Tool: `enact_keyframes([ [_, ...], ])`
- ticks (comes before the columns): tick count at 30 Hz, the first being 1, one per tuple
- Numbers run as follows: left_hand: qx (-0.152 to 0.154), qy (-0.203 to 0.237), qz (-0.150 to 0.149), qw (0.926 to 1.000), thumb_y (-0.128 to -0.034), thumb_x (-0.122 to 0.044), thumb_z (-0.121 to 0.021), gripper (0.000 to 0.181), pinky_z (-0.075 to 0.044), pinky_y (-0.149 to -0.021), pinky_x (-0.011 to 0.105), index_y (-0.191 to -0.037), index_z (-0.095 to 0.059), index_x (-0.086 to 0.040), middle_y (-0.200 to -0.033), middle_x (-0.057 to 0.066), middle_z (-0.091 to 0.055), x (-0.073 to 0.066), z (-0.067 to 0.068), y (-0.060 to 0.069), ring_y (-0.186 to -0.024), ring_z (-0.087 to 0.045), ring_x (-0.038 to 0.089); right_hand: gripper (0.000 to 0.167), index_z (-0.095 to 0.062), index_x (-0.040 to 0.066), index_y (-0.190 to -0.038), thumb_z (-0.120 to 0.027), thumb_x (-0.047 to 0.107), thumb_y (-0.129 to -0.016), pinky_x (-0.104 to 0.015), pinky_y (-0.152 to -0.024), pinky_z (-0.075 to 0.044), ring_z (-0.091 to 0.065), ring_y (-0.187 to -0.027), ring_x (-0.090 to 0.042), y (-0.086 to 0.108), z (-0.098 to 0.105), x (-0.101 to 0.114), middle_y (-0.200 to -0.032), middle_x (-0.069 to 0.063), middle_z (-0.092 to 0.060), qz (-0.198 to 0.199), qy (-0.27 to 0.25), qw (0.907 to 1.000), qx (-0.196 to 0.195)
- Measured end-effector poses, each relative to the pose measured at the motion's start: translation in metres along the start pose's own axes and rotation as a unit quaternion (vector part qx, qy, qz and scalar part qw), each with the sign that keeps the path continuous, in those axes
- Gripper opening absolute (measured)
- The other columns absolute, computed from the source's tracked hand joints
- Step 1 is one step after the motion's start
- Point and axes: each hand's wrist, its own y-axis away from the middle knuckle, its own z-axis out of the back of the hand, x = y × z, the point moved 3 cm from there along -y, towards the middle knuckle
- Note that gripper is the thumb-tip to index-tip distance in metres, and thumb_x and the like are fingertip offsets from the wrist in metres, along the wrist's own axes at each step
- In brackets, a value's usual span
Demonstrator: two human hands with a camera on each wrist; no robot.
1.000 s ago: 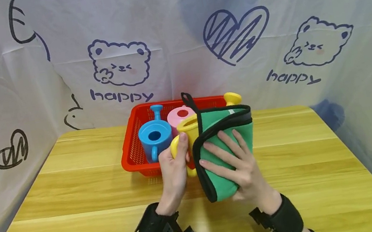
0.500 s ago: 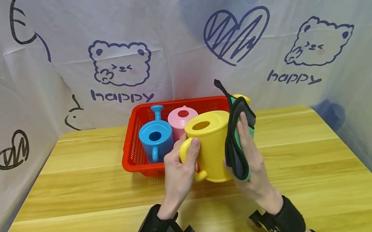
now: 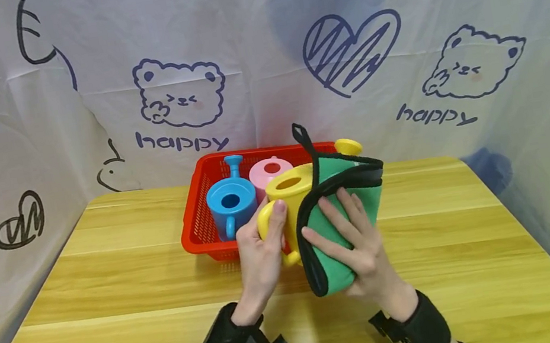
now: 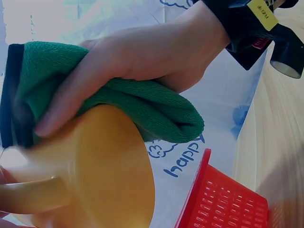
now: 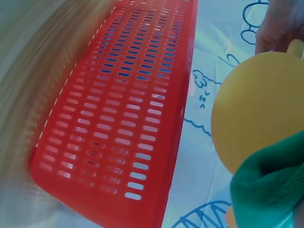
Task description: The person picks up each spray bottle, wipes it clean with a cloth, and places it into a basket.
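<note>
My left hand [image 3: 260, 253] grips the handle of a yellow toy watering can [image 3: 293, 216], its thumb on top of the handle. The can is held up in front of the red basket, its round base facing the left wrist camera. My right hand [image 3: 365, 250] holds a green cloth [image 3: 325, 232] with black edging and a hanging loop around the can's right side, fingers spread over it. The cloth hides much of the can's body; the yellow spout head [image 3: 348, 146] shows behind it. In the left wrist view a digit of the right hand [image 4: 137, 54] presses the cloth on the can.
The red perforated basket [image 3: 194, 208] stands at the table's back edge. Inside are a blue watering can [image 3: 231, 202] and a pink one [image 3: 261, 179]. Behind the wooden table [image 3: 124, 279] hangs a pale curtain [image 3: 255, 48] with drawings.
The right hand swung the cloth edge-on along the can's right side, exposing its body, then came back over its front. The can was turned and turned back, with the left hand still on its handle.
</note>
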Motion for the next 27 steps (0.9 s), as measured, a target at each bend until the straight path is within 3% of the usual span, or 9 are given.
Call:
enact_keyframes([
  [3,-0.002,-0.004,-0.006,1.0000,-0.1031,-0.019,-0.057,0.026,-0.039,-0.054,0.020,-0.125,-0.065,-0.009,-0.067,0.007,-0.047,0.000,0.001,-0.001,-0.058,-0.048,0.014,0.049,-0.068,0.020,-0.131,-0.045,0.052,-0.101,-0.051,-0.127,-0.017,-0.029,-0.154,-0.033,0.000,-0.003,0.004,-0.157,-0.005,-0.046,0.030,0.010,0.9993,0.018],
  [8,0.004,-0.004,-0.010,0.9999,-0.1034,-0.021,-0.057,0.027,-0.038,-0.055,0.021,-0.126,-0.065,-0.009,-0.068,0.008,-0.047,0.001,0.000,0.000,-0.060,-0.049,0.015,0.047,-0.074,0.018,-0.114,-0.042,0.049,-0.102,-0.052,-0.127,-0.017,-0.034,-0.152,-0.031,0.001,-0.003,0.006,-0.154,-0.001,-0.050,0.044,0.021,0.9985,0.025],
  [17,0.023,-0.011,-0.019,0.9995,-0.1032,-0.020,-0.057,0.021,-0.039,-0.052,0.021,-0.120,-0.065,-0.009,-0.069,0.010,-0.050,0.001,-0.003,0.002,-0.057,-0.049,0.014,0.055,-0.073,0.016,-0.118,-0.041,0.058,-0.102,-0.053,-0.126,-0.019,-0.035,-0.151,-0.034,0.000,0.000,0.000,-0.152,-0.005,-0.052,0.045,0.019,0.9988,-0.005],
  [22,0.027,-0.022,-0.018,0.9992,-0.1015,-0.018,-0.060,0.023,-0.042,-0.055,0.021,-0.121,-0.065,-0.007,-0.080,0.013,-0.053,0.003,-0.004,0.003,-0.059,-0.052,0.012,0.053,-0.063,0.015,-0.137,-0.050,0.052,-0.102,-0.050,-0.126,-0.023,-0.032,-0.153,-0.035,0.000,0.003,-0.006,-0.156,-0.007,-0.047,0.004,-0.002,0.9998,-0.021],
  [27,0.033,-0.043,-0.030,0.9981,-0.1004,-0.017,-0.062,0.037,-0.043,-0.059,0.020,-0.136,-0.060,-0.006,-0.088,0.014,-0.054,0.000,-0.006,0.006,-0.063,-0.053,0.013,0.074,-0.034,0.000,-0.154,-0.047,0.051,-0.103,-0.042,-0.126,-0.025,-0.026,-0.155,-0.034,0.003,0.007,-0.013,-0.167,-0.014,-0.025,-0.102,-0.033,0.9943,0.003],
])
